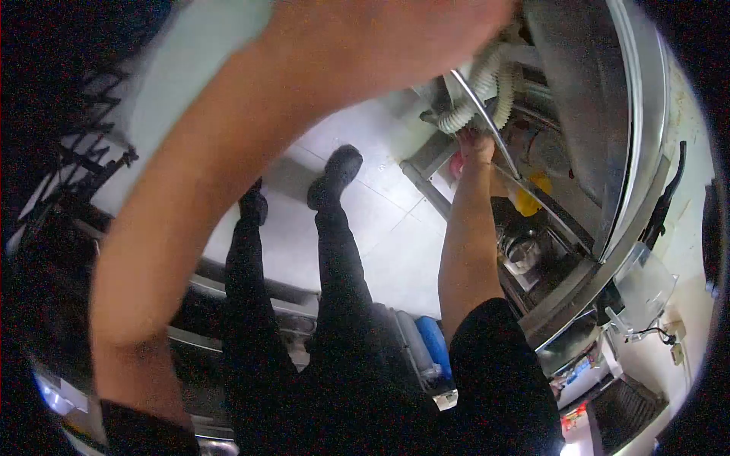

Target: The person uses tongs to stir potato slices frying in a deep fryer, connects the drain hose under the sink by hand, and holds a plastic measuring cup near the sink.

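My left arm arches across the top of the view. My left hand (449,34) is blurred and cut off by the upper edge, so its fingers are hidden. Below it slants a thin metal rod (479,106); whether the hand touches it I cannot tell. My right hand (477,146) reaches under a metal counter, beneath pale corrugated hoses (458,116). Its fingers look curled, but what they hold is not clear. Something pink (456,165) lies right beside that hand. A yellow object (530,196) sits farther right, behind the rod.
A metal frame leg (426,190) stands left of my right forearm. The steel counter (582,99) curves along the right side. Pale floor tiles (388,220) lie around my shoes (340,169). Near my right thigh is a blue object (433,343). A black rack (91,163) stands at left.
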Tool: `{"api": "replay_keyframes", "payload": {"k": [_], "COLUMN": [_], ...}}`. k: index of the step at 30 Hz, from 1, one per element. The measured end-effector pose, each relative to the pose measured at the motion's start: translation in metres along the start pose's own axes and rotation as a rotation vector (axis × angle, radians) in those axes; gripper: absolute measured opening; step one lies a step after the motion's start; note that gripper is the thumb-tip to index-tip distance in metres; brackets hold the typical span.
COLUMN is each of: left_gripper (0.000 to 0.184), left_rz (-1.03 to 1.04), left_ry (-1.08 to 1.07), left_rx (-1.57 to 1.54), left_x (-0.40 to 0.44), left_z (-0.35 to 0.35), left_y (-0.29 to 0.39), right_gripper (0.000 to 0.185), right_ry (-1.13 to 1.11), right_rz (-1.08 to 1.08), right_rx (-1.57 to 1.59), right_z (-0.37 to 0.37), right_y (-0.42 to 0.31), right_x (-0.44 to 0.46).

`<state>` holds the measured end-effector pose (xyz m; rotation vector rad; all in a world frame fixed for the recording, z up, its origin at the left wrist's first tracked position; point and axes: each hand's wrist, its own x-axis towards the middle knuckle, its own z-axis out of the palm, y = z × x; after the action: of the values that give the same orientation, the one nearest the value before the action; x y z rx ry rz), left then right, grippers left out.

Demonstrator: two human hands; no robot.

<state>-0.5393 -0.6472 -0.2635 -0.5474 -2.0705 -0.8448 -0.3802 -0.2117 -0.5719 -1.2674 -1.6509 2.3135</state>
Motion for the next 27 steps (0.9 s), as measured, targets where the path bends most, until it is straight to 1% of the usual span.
{"api": "replay_keyframes", "payload": {"k": [3, 4, 6, 7, 8, 9, 10, 11, 12, 13, 14, 15, 16, 17, 18, 20, 22, 23, 26, 27], "left_gripper": [0.034, 0.034, 0.023, 0.022, 0.021, 0.022, 0.024, 0.024, 0.026, 0.028, 0.028, 0.03, 0.03, 0.031, 0.027, 0.024, 0.024, 0.025, 0.026, 0.025], "left_rz": [-0.324, -0.499, -0.851, -0.906, -0.956, -0.977, -0.995, -0.967, -1.042, -1.117, -1.092, -1.169, -1.203, -1.238, -1.247, -1.253, -1.475, -1.586, -1.914, -1.959], "left_ry": [-0.048, -0.095, -0.212, -0.396, -0.589, -0.62, -0.655, -0.687, -0.831, -0.976, -1.002, -1.004, -1.011, -1.017, -0.951, -0.884, -0.817, -0.775, -0.605, -0.577], "left_rx": [-0.054, -0.073, -0.169, -0.191, -0.207, -0.302, -0.396, -0.409, -0.433, -0.449, -0.455, -0.5, -0.528, -0.554, -0.626, -0.715, -0.895, -0.979, -1.207, -1.231], "left_x": [-0.07, -0.104, -0.171, -0.198, -0.223, -0.247, -0.258, -0.259, -0.259, -0.259, -0.259, -0.256, -0.26, -0.264, -0.276, -0.284, -0.267, -0.256, -0.234, -0.232], "left_z": [-0.009, -0.005, 0.023, 0.04, 0.057, 0.078, 0.1, 0.121, 0.143, 0.163, 0.181, 0.2, 0.221, 0.242, 0.266, 0.289, 0.292, 0.291, 0.281, 0.279], "left_y": [-0.002, 0.001, 0.012, 0.018, 0.025, 0.037, 0.048, 0.056, 0.062, 0.066, 0.067, 0.067, 0.06, 0.054, 0.038, 0.04, 0.05, 0.053, 0.051, 0.049], "right_gripper": [0.033, 0.033, 0.034, 0.032, 0.03, 0.028, 0.027, 0.026, 0.025, 0.024, 0.024, 0.026, 0.027, 0.027, 0.024, 0.025, 0.027, 0.026, 0.031, 0.033], "right_ry": [0.049, 0.08, 0.158, 0.165, 0.136, 0.103, 0.112, 0.176, 0.234, 0.299, 0.363, 0.348, 0.332, 0.348, 0.366, 0.391, 0.403, 0.378, 0.366, 0.358], "right_rz": [-0.002, 0.001, 0.024, 0.028, -0.039, -0.103, -0.123, -0.052, 0.022, -0.009, -0.04, -0.073, -0.102, -0.108, -0.161, -0.225, -0.37, -0.387, -0.332, -0.313], "right_rx": [0.008, 0.0, -0.02, 0.052, 0.099, 0.149, 0.131, 0.115, 0.102, 0.115, 0.125, 0.06, -0.011, -0.002, 0.016, 0.027, -0.038, -0.056, -0.037, -0.029], "right_z": [0.024, 0.029, 0.031, 0.043, 0.059, 0.075, 0.059, 0.065, 0.078, 0.071, 0.065, 0.062, 0.061, 0.07, 0.082, 0.084, 0.077, 0.072, 0.071, 0.067], "right_y": [0.001, 0.002, 0.007, -0.002, -0.006, -0.012, 0.003, -0.007, -0.016, -0.002, 0.012, 0.013, 0.012, 0.002, -0.013, -0.019, -0.006, 0.0, -0.006, -0.001], "right_x": [0.001, 0.0, -0.012, -0.025, -0.036, -0.047, -0.03, -0.043, -0.054, -0.044, -0.034, -0.033, -0.033, -0.044, -0.061, -0.065, -0.055, -0.051, -0.064, -0.062]}}
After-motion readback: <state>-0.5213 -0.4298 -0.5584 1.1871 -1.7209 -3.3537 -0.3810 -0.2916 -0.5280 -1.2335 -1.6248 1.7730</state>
